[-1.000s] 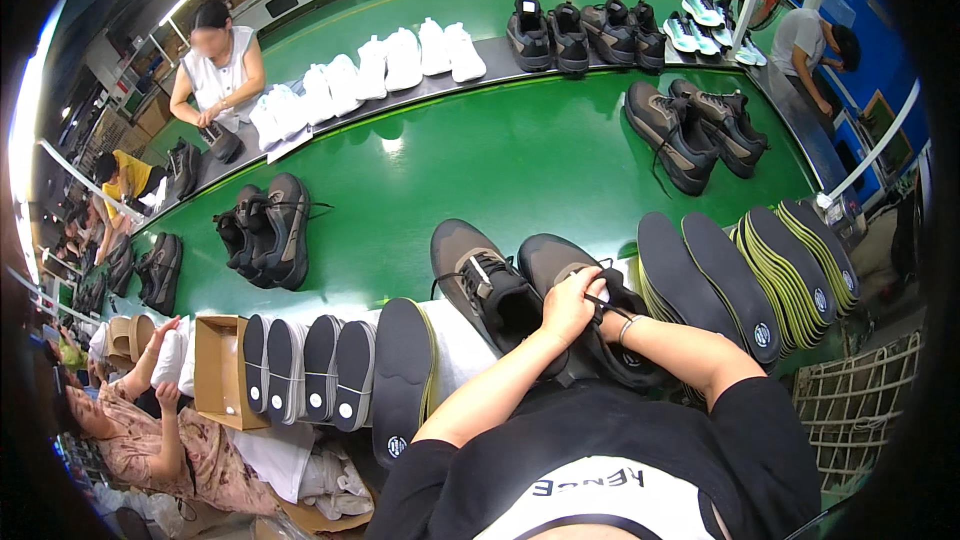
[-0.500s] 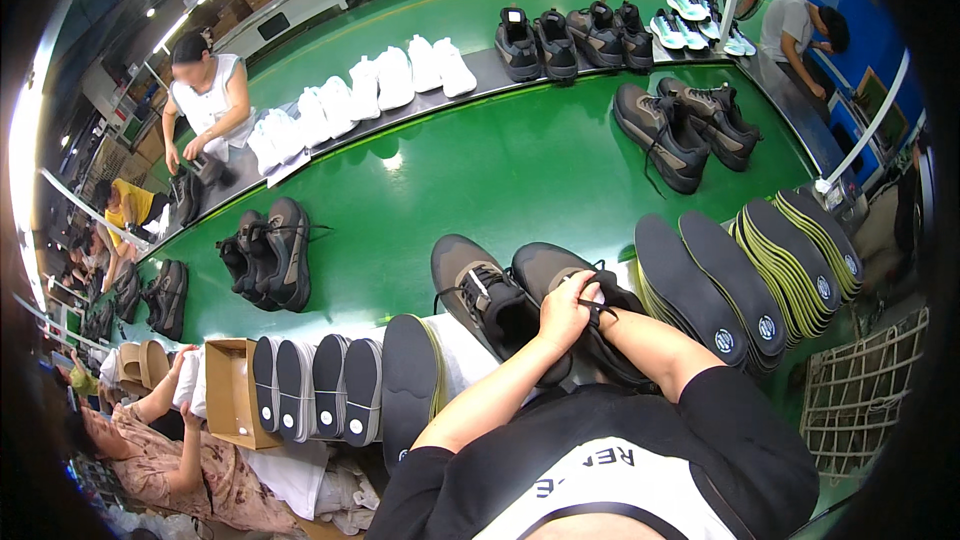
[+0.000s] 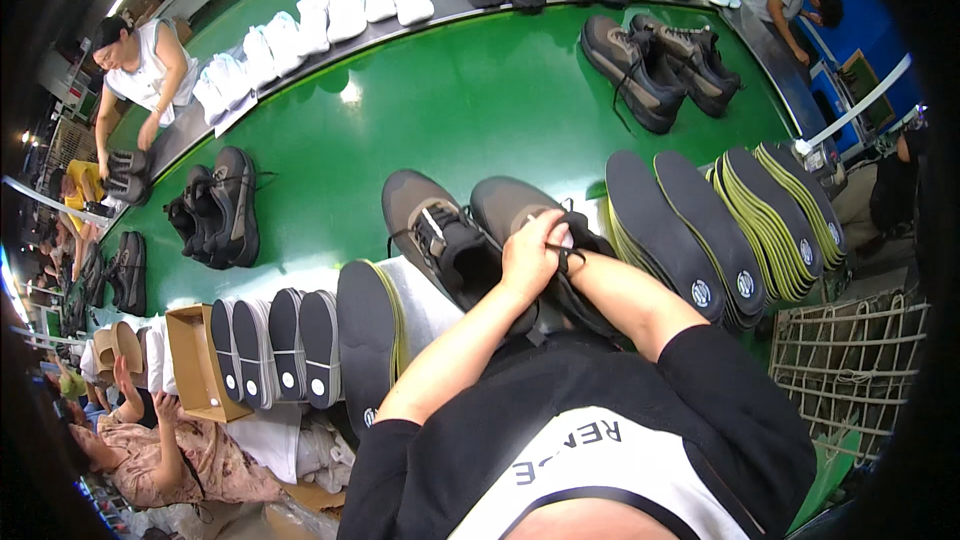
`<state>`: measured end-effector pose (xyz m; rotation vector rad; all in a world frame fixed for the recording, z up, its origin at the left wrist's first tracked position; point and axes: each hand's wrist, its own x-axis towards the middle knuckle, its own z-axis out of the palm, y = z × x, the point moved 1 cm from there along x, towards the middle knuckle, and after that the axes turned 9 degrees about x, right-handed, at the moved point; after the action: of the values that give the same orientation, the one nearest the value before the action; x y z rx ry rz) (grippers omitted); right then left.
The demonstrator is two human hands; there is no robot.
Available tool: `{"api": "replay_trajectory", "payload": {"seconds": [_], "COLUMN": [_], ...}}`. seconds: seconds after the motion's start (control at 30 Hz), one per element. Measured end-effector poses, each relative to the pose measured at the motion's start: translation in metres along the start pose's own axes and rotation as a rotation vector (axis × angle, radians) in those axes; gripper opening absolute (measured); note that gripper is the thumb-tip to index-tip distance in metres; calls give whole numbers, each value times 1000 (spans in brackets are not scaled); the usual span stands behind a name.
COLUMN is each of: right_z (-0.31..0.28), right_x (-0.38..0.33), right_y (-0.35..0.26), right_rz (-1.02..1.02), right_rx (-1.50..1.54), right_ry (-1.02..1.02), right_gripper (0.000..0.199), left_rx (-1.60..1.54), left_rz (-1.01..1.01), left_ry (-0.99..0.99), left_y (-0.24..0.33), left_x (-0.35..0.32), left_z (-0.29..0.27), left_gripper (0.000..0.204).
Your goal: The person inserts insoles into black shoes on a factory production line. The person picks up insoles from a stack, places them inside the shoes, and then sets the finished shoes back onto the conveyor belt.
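Observation:
Two brown and black sneakers sit side by side in front of me, toes pointing away: the left sneaker and the right sneaker. My left hand is closed over the lacing and opening of the right sneaker, its fingertips pressed together against my other hand. Pressed close to it, my right hand is also closed, partly hidden by the left, with a black shoelace looped across it. What lies inside my left fingers is hidden. The left sneaker stands untouched, its laces loose at the side.
Stacked dark insoles with yellow-green edges stand at right; another insole stack and banded insoles are at left, beside a cardboard box. More sneakers ride the green belt. Co-workers stand at left and far right.
The whole view has shifted, so the belt and shoes appear higher and further left. My hands stay together at the right sneaker. The co-worker at far left has lowered the dark shoes.

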<state>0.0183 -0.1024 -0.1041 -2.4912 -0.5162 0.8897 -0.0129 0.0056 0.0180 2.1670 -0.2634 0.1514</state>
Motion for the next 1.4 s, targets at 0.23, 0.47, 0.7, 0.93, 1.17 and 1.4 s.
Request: {"api": "replay_trajectory", "payload": {"seconds": [0.23, 0.47, 0.7, 0.93, 1.17, 1.4], "right_z": [7, -61, -53, -65, -66, -88], "right_x": [-31, -127, -151, -159, -153, -140], "right_y": [8, -33, -52, -64, -60, -51], "right_rz": [-15, -105, -81, 98, 20, 49], "right_rx": [124, 132, -370, -181, -193, 298], "right_ry": [-21, -421, -580, -517, -589, -9], "right_gripper": [31, 36, 47, 36, 32, 26], "left_rx": [29, 37, 77, -18, -33, -16], "left_rz": [9, 59, 73, 65, 29, 43], "left_ry": [-11, 20, 65, 72, 42, 52], "left_y": [1, 2, -7, -7, -10, -8], "left_x": [3, 6, 2, 5, 6, 6], "left_z": [4, 5, 11, 11, 10, 10], "left_gripper": [21, 19, 18, 19, 19, 18]}}
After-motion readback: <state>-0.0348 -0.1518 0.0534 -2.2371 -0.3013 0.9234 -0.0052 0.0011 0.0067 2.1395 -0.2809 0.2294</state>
